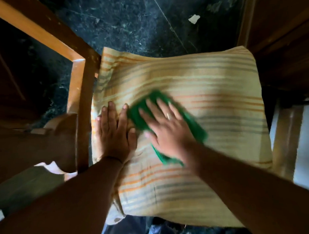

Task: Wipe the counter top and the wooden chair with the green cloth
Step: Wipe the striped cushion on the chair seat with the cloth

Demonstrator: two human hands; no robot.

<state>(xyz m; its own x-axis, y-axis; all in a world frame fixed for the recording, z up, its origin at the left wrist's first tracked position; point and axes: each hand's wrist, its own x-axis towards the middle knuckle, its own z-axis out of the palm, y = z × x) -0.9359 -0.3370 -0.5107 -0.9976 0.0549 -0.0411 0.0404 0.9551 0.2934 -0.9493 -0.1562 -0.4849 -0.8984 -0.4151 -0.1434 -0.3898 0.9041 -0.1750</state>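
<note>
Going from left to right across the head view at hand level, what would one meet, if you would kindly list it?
Wooden chair arm → left hand → green cloth → right hand → bare striped cushion

Head camera, looking steeply down, close over striped cushion [193, 91] and forearms.

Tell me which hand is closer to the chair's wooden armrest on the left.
Left. The left hand lies flat on the striped cushion right beside the wooden armrest; the right hand presses the green cloth nearer the cushion's middle.
</note>
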